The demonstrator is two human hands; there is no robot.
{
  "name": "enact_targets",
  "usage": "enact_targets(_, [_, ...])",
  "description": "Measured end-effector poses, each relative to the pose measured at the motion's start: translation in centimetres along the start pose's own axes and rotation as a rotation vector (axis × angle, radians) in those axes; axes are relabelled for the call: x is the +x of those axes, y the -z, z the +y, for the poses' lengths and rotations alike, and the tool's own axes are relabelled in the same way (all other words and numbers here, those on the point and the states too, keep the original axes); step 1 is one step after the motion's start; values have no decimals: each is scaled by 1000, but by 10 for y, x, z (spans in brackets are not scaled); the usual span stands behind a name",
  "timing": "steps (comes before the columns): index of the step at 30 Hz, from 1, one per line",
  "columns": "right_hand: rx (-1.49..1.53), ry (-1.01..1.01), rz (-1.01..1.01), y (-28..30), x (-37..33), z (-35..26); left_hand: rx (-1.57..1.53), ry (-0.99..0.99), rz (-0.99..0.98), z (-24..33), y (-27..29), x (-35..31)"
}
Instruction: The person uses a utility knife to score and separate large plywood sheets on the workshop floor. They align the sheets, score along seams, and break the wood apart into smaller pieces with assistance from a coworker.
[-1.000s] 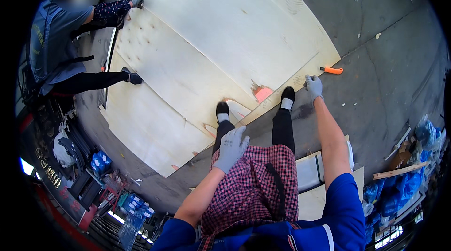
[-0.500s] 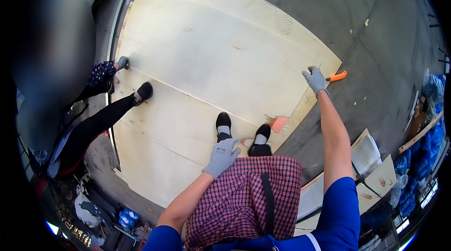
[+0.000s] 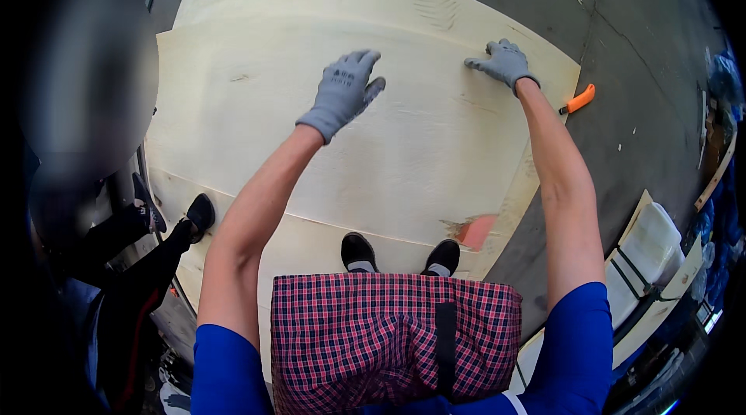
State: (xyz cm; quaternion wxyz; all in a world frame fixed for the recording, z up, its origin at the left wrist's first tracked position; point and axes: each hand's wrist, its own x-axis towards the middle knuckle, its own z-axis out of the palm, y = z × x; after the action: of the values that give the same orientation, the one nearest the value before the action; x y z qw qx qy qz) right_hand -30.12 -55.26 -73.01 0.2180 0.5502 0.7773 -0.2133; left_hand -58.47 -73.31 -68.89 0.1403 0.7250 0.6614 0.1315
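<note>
Large pale wood veneer sheets (image 3: 334,158) lie overlapped on the floor under my feet. My left hand (image 3: 343,95), in a grey work glove, hangs over the middle of the upper sheet, thumb apart from the fingers, holding nothing. Farther right, my gloved right hand (image 3: 503,64) is spread over the sheet near its far right edge; whether it touches the wood I cannot tell. An orange-handled knife (image 3: 579,99) lies at the sheet's right edge, close to my right forearm and apart from the hand. A reddish patch (image 3: 475,232) shows on the wood near my right shoe.
At the left stands a co-worker, whose dark shoe (image 3: 201,213) is at the sheets' left edge. Grey concrete floor (image 3: 645,50) borders the wood on the right. A strapped, wrapped bundle (image 3: 649,244) and blue plastic (image 3: 726,73) lie along the right side.
My left hand has risen from beside my apron and reached forward over the sheet. My right hand has moved forward and slightly left, away from the knife. The co-worker's gloved hand is out of sight.
</note>
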Motion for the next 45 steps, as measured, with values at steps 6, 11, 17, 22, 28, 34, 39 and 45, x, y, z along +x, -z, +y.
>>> enact_targets(6, [167,361,34,52,-60,-3,96,-160,-273,-10,9,99])
enact_targets(11, [107,335,-65,97,-126,8,87,-21,-729,37,75,121])
enact_targets(17, [129,485,58,101,-224,20,95,-131,-565,72,135,42])
enact_targets(22, [153,505,86,78,-382,-30,245,-287,-452,125,182,-88])
enact_targets(28, [18,456,229,33,-517,0,158,-336,-560,236,223,-245])
enact_targets(34, [77,330,126,40,-615,-2,37,-295,-593,296,274,-293])
enact_targets(39, [133,253,116,31,-664,-7,26,-392,-616,314,297,-318])
enact_targets(45, [190,214,128,47,-739,-2,17,-471,-660,357,352,-322])
